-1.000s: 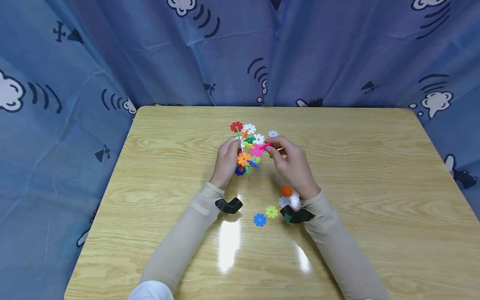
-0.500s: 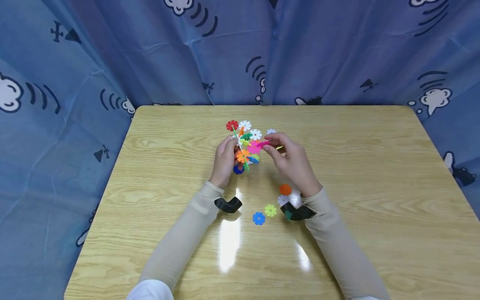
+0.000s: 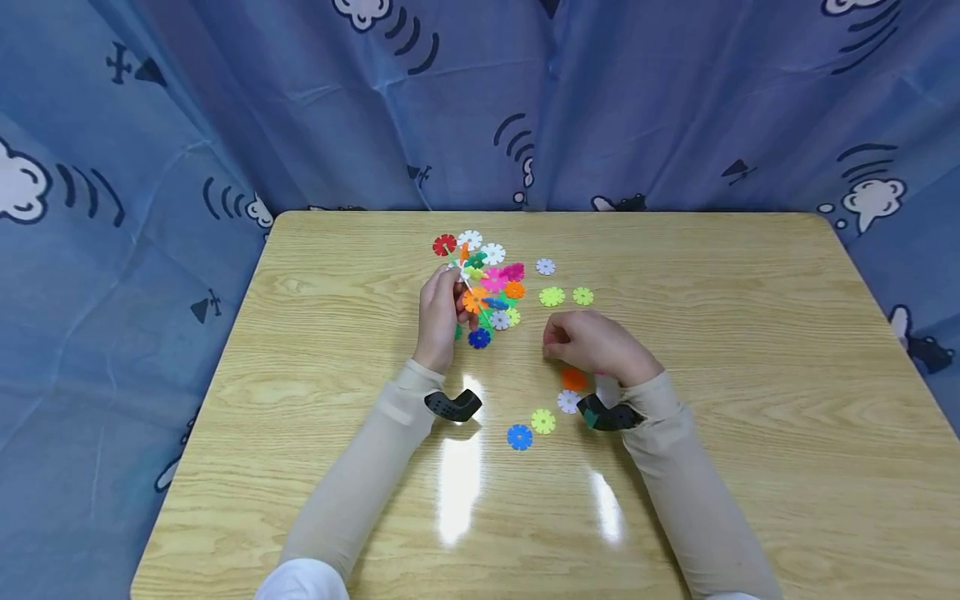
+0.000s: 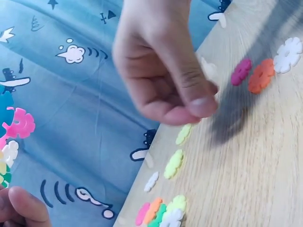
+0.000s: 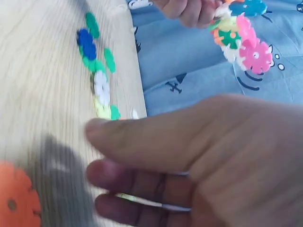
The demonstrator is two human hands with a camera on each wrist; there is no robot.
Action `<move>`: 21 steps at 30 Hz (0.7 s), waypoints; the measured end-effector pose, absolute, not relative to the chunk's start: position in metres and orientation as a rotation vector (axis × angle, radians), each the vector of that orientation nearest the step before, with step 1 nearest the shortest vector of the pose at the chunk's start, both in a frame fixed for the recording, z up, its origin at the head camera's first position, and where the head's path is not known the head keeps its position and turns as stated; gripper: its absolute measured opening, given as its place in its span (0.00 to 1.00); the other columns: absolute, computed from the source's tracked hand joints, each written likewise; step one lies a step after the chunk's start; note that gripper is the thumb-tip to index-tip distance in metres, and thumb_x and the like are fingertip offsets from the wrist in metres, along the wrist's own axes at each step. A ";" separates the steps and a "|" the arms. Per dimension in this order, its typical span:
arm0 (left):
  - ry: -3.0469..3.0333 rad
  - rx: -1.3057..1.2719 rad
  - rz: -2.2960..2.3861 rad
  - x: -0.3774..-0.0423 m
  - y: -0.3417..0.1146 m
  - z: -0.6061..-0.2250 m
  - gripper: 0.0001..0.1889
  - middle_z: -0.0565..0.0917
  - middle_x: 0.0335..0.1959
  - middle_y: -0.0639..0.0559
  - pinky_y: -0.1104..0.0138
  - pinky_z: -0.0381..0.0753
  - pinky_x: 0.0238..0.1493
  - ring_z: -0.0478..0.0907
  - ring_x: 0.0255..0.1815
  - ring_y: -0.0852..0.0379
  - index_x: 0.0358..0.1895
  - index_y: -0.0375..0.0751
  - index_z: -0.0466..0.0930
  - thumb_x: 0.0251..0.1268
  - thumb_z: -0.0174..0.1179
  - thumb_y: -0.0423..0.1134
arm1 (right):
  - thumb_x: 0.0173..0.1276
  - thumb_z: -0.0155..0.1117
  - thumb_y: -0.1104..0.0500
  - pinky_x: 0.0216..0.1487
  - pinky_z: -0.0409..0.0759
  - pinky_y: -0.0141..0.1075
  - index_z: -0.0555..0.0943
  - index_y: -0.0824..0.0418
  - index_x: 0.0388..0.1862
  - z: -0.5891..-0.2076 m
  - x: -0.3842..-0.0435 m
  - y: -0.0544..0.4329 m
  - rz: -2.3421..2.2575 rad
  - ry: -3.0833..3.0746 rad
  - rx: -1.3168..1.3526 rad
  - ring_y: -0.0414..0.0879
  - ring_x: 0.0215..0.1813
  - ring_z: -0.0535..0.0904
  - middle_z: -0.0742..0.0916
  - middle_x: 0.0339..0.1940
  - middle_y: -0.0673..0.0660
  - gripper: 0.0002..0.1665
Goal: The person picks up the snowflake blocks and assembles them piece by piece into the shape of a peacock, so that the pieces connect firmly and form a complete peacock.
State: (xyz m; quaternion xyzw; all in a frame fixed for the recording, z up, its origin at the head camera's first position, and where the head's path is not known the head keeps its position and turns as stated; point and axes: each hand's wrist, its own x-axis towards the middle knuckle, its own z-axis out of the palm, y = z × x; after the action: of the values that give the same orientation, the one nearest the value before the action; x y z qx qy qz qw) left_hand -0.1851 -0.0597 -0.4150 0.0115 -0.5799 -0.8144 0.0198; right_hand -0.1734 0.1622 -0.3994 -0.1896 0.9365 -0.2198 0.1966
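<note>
My left hand (image 3: 437,321) grips a raised cluster of slotted, flower-shaped plastic discs, with a red disc (image 3: 444,245) at its far end and an orange disc (image 3: 476,300) near the fingers. On the cluster's right side two pink discs (image 5: 255,56) are joined at an angle. My right hand (image 3: 596,343) hovers over the table to the right, fingers loosely curved and nothing between thumb and fingers. Just below it lies a loose orange disc (image 3: 573,379), which also shows in the right wrist view at lower left.
Two yellow-green discs (image 3: 552,297) and a pale lilac disc (image 3: 545,267) lie beyond my right hand. Closer to me are a blue disc (image 3: 519,437) and another yellow-green one (image 3: 543,421). A dark blue disc (image 3: 479,337) lies among several discs under the cluster. A patterned curtain (image 3: 465,108) hangs behind the table.
My right hand has let go of the pink disc, which stays on the cluster, and has moved back toward me and right. My left hand has carried the cluster slightly left and away from me.
</note>
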 end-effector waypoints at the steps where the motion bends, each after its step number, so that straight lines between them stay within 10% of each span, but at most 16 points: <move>1: -1.801 0.032 -2.524 -0.185 -0.060 -0.415 0.16 0.63 0.16 0.57 0.70 0.73 0.15 0.60 0.14 0.61 0.25 0.46 0.62 0.78 0.41 0.41 | 0.69 0.68 0.59 0.36 0.72 0.35 0.83 0.58 0.36 -0.400 -0.173 0.164 -0.592 2.603 -0.504 0.46 0.34 0.75 0.83 0.31 0.53 0.04; 21: -1.817 -0.006 -2.510 -0.183 -0.060 -0.412 0.16 0.65 0.15 0.58 0.70 0.73 0.15 0.64 0.13 0.61 0.26 0.47 0.64 0.79 0.41 0.40 | 0.64 0.72 0.63 0.48 0.76 0.44 0.82 0.68 0.53 -0.411 -0.179 0.176 -0.506 2.647 -0.580 0.52 0.43 0.74 0.82 0.40 0.60 0.20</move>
State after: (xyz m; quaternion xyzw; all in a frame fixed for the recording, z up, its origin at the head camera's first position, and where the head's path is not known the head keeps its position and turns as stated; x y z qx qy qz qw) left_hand -0.1831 -0.0601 -0.4124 -0.0021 -0.5861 -0.8099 0.0215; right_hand -0.1791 0.1764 -0.4106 -0.2066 0.9425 -0.1803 0.1913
